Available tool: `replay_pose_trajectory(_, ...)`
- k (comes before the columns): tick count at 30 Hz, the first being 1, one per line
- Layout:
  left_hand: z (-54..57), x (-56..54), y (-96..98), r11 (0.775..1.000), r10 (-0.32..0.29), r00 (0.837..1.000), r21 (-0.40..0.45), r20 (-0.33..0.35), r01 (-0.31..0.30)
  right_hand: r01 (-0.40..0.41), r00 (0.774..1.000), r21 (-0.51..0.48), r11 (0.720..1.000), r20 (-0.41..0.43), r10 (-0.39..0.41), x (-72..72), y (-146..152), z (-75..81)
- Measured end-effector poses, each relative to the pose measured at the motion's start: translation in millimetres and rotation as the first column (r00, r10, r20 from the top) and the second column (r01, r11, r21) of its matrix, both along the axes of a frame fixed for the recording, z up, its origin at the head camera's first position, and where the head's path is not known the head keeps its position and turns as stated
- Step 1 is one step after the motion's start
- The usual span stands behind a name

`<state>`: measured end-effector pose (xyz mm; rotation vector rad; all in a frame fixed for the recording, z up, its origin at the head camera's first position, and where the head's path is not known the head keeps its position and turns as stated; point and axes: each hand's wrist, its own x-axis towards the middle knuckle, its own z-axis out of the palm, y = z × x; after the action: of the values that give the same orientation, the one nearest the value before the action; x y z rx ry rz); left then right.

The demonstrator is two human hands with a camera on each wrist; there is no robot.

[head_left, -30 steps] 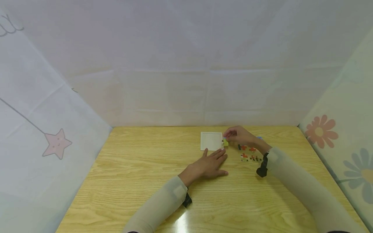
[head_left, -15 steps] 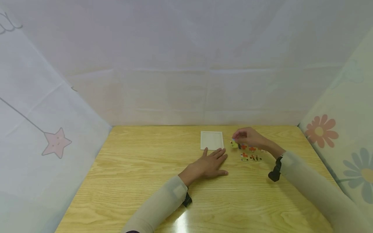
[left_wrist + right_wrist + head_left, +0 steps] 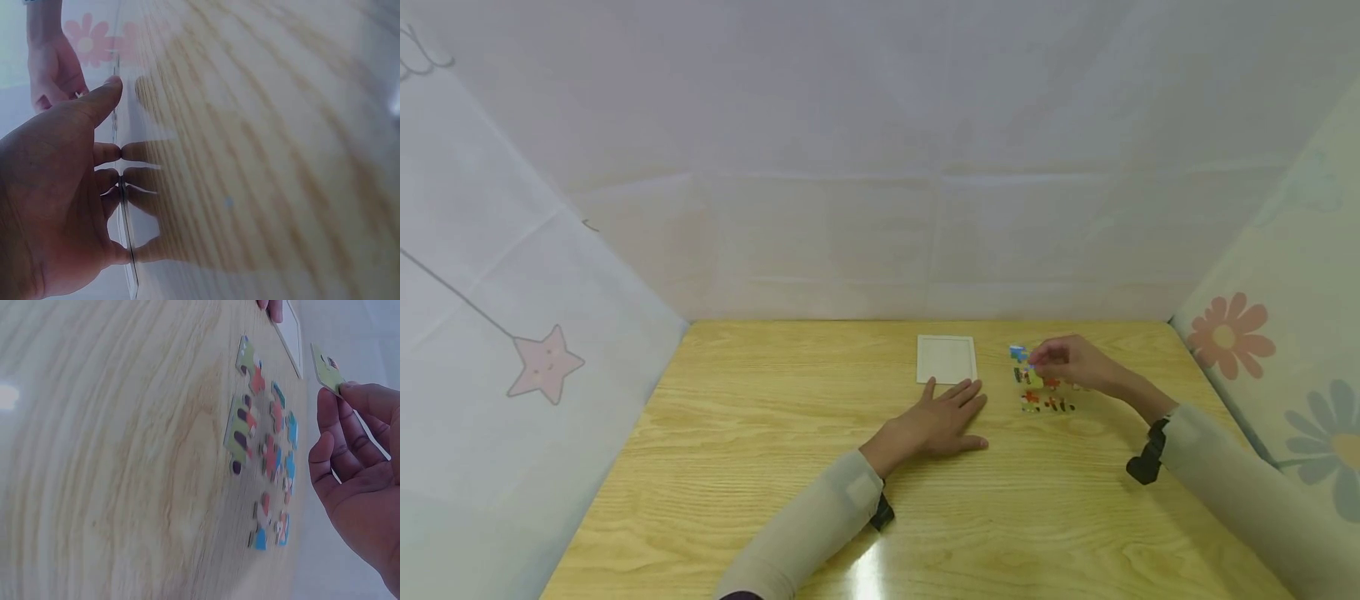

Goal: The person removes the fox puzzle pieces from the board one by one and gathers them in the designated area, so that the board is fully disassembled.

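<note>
In the head view my left hand [image 3: 936, 421] lies with spread fingers on the table, its fingertips at the near edge of a square white puzzle frame [image 3: 921, 360]. To the right, my right hand [image 3: 1078, 364] pinches a yellow-green puzzle piece [image 3: 327, 370] between thumb and fingers. The right wrist view shows that piece raised above the table. Below it lie several loose puzzle pieces [image 3: 240, 434] in red, blue and green, partly covered by the right hand in the head view. The left wrist view has the left fingertips down at the frame's thin edge [image 3: 128, 231].
The wooden table [image 3: 760, 467] reaches back to a pale cloth wall [image 3: 820, 233]. Cloth sides stand left and right, one printed with a pink star [image 3: 546, 364], the other with flowers [image 3: 1225, 336]. Each wrist wears a black strap [image 3: 1147, 457].
My right hand has moved from the puzzle frame's right edge to over the loose pieces, carrying the puzzle piece rightward. The left hand stays in place.
</note>
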<state>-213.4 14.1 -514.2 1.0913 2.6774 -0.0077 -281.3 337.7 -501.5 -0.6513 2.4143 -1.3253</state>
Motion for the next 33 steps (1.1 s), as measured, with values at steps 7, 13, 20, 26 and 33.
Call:
replay_pose_trajectory(7, -0.9, 0.1, -1.3, 1.000, -0.002, 1.000, 0.006, 0.010, 0.002, 0.000, 0.999, -0.018, 1.000, -0.033, 0.000, 9.7, 21, -2.0)
replay_pose_trajectory(13, 0.1, 0.9, -1.2, 1.000, -0.001, 1.000, 0.013, 0.007, 0.001, 0.016, 1.000, 0.004, 1.000, -0.008, -0.016, 18.1, 34, 0.0)
replay_pose_trajectory(20, -0.4, 0.7, -1.4, 1.000, -0.009, 1.000, 0.015, -0.004, 0.009, 0.034, 0.999, 0.024, 0.999, -0.004, -0.034, 26.9, 48, -2.6)
replay_pose_trajectory(26, -0.4, 0.9, -1.7, 1.000, -0.012, 1.000, 0.015, -0.007, 0.012, 0.037, 0.999, 0.029, 0.999, -0.019, -0.036, 31.9, 61, -11.0)
replay_pose_trajectory(33, 0.7, 1.4, -1.8, 1.000, -0.006, 1.000, 0.020, 0.010, 0.006, 0.037, 0.999, 0.070, 0.997, -0.031, -0.035, 37.2, 72, -16.4)
